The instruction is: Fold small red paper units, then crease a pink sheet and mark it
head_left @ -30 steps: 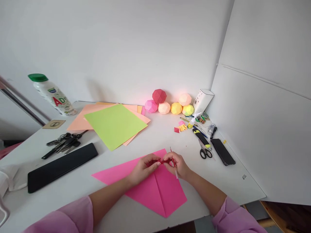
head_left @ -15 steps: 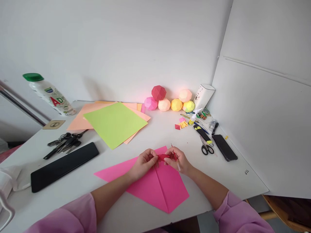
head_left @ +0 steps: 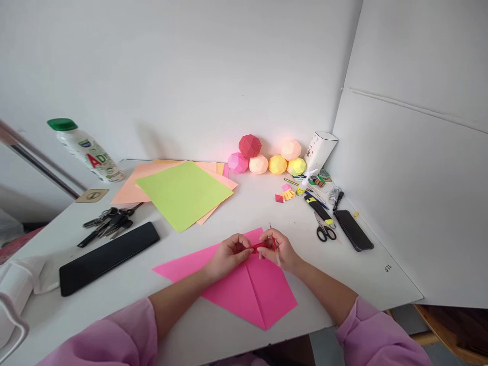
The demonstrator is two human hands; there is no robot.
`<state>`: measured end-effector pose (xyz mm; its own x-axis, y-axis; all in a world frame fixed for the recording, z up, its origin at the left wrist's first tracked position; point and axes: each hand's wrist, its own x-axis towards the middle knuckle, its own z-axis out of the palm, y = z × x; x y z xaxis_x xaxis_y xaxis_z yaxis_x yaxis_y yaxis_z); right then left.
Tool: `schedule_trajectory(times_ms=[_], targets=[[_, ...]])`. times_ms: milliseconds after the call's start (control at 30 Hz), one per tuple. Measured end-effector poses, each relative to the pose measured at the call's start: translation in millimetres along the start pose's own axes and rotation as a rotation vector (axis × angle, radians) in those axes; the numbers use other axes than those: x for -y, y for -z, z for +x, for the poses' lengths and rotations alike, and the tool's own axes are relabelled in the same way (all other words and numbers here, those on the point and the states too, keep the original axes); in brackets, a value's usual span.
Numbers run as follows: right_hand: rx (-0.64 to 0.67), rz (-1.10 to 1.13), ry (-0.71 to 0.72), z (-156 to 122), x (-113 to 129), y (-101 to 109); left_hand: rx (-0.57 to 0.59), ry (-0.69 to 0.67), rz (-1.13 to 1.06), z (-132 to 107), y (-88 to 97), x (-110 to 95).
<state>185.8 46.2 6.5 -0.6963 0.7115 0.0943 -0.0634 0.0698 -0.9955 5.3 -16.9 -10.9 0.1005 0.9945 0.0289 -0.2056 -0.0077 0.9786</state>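
Observation:
A large pink paper sheet [head_left: 247,292] with a centre crease lies on the white table [head_left: 213,213] in front of me. Above its upper corner, my left hand [head_left: 229,254] and my right hand [head_left: 280,250] both pinch a small red folded paper piece [head_left: 259,245] between them. A thin red pen [head_left: 273,244] is also tucked in my right hand, its tip pointing up and away. Both hands have their fingers closed.
A green sheet [head_left: 185,193] tops a stack of orange papers. Several paper balls [head_left: 263,161] line the back wall beside a white carton [head_left: 320,150]. Scissors [head_left: 324,230], a phone [head_left: 354,230], small paper bits [head_left: 285,194], keys [head_left: 109,222], a black case [head_left: 109,256] and a bottle [head_left: 89,151] lie around.
The view has shifted slightly; both hands stay together on the small red piece and have edged a little farther up the pink sheet.

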Motion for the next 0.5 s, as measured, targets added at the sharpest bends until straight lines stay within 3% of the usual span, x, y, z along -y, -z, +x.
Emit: schedule_trajectory(times_ms=[100,367,500], targets=[[0.003,0.011,-0.013,1,0,0,0.034,-0.054,-0.055,0,1.0,-3],[0.024,-0.040,-0.078,1,2,1,-0.014,0.008,-0.015,-2,0.1,-14],[0.072,-0.030,-0.089,1,1,3,-0.093,-0.024,0.013,0,1.3,-9]])
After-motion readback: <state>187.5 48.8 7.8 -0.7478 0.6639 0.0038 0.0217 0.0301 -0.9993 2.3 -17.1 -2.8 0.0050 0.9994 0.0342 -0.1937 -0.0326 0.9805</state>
